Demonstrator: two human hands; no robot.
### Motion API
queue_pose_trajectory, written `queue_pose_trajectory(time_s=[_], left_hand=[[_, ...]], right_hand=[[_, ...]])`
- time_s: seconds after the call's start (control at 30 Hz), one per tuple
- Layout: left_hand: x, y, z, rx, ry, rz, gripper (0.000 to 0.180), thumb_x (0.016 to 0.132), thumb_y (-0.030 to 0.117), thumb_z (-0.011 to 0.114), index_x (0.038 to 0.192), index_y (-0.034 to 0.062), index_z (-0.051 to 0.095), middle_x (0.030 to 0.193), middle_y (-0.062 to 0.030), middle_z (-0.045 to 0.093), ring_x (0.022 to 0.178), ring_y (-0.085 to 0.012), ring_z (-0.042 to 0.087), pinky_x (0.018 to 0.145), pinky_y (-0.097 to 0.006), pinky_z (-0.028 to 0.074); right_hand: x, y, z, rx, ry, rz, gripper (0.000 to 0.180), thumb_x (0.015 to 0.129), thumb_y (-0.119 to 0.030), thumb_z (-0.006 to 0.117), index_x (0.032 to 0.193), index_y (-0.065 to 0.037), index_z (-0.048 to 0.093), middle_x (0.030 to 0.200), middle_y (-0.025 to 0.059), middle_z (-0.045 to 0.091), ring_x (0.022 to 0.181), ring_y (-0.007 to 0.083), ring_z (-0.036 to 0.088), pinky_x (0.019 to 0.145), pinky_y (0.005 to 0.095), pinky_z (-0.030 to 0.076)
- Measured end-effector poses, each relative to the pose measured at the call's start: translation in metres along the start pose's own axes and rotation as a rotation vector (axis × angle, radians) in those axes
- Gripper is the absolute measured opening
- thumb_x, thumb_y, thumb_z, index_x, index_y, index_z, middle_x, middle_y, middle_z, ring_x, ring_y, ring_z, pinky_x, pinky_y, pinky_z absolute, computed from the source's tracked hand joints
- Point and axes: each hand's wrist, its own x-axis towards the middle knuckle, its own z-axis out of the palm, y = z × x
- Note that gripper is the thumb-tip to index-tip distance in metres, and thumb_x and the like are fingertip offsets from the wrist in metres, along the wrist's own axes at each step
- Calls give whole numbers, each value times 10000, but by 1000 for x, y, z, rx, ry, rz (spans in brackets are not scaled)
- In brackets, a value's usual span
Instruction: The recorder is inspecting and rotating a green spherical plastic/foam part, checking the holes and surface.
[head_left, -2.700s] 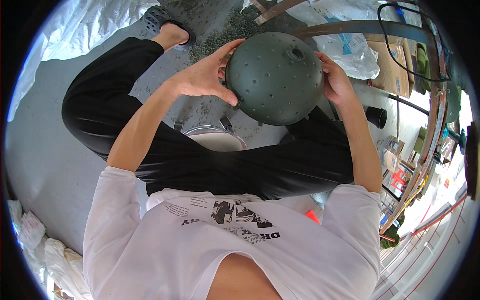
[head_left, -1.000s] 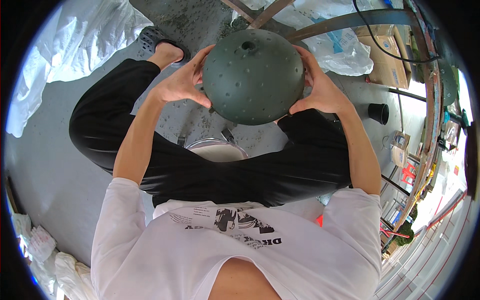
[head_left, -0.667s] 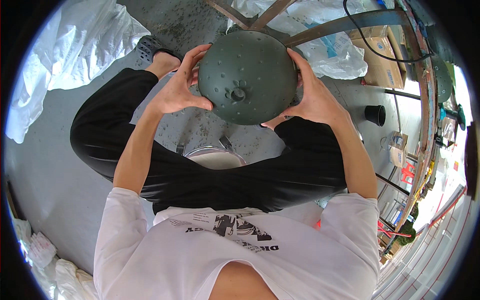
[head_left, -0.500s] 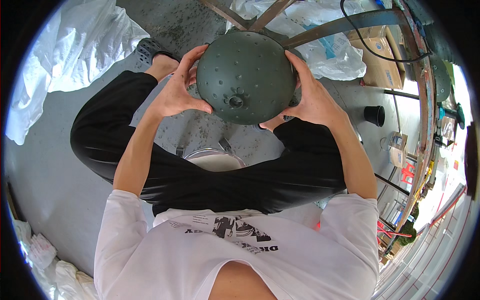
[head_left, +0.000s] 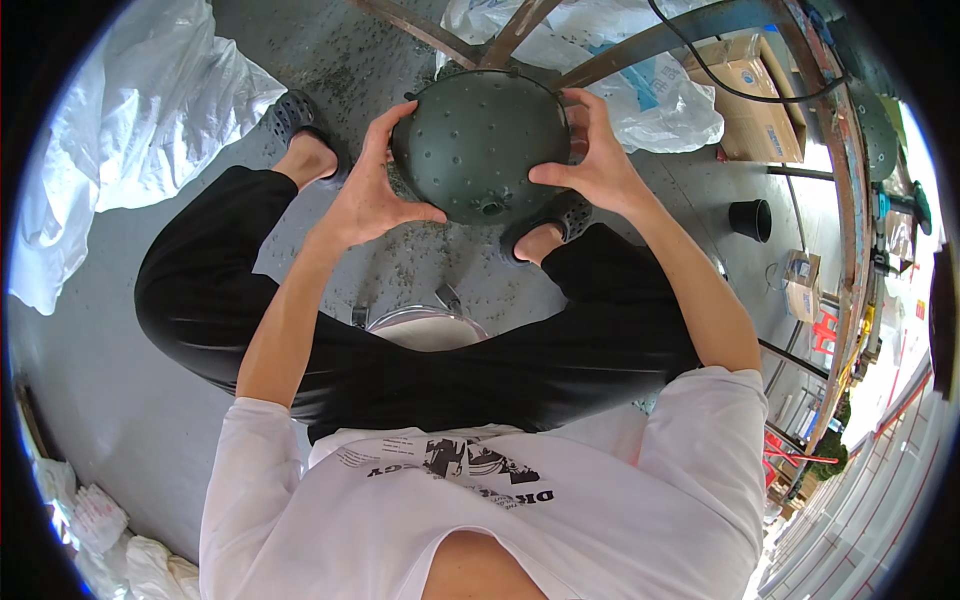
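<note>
Between both hands is a dark green dome-shaped shell, dotted with small dimples or holes. A larger round hole sits near its lower edge, and a rim shows along its far side. My left hand grips the left side, its fingers at the far rim and its thumb along the near left edge. On the right side my right hand is wrapped round the edge, thumb pressed on the dimpled surface near the larger hole. The inside of the shell is hidden from view.
A rusty metal frame stands just beyond the shell. Clear plastic sheeting lies at the left. Cardboard boxes and a small black pot are on the right. Dark bits litter the grey floor.
The shell has tilted, bringing its far rim into view and its larger hole closer to the lower edge. My right thumb has moved up onto its surface.
</note>
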Motion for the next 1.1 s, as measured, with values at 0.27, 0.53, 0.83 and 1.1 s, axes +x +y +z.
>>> queue_pose_trajectory(time_s=[0.27,0.53,0.83,1.1], left_hand=[[39,-7,16,47,65,53,1157,620,298,988,1552,126,323,1494,-105,433,1365,-273,437,1141,-430,368],[74,6,2,39,118,116,1083,637,252,975,1547,144,397,1440,-45,528,1294,-228,522,1106,-446,416],[88,15,4,-13,198,164,1133,603,211,991,1547,96,376,1419,-119,526,1329,-265,504,1117,-419,428],[92,4,0,-97,220,148,1220,588,225,998,1587,136,304,1468,-177,485,1303,-281,531,1094,-425,419]], right_hand=[[28,35,-8,-41,-100,36,1038,667,-271,954,1468,30,367,1327,162,535,1218,279,553,992,413,491],[63,19,-25,-12,-52,92,1155,659,-569,912,1429,102,374,1348,287,544,1260,372,562,1073,401,450],[68,3,-28,-127,28,-20,1134,647,-551,922,1425,89,399,1318,278,572,1245,368,584,1063,407,467],[73,-6,-29,-52,57,-43,1116,618,-538,939,1387,102,446,1273,250,605,1208,341,605,1046,389,474]])
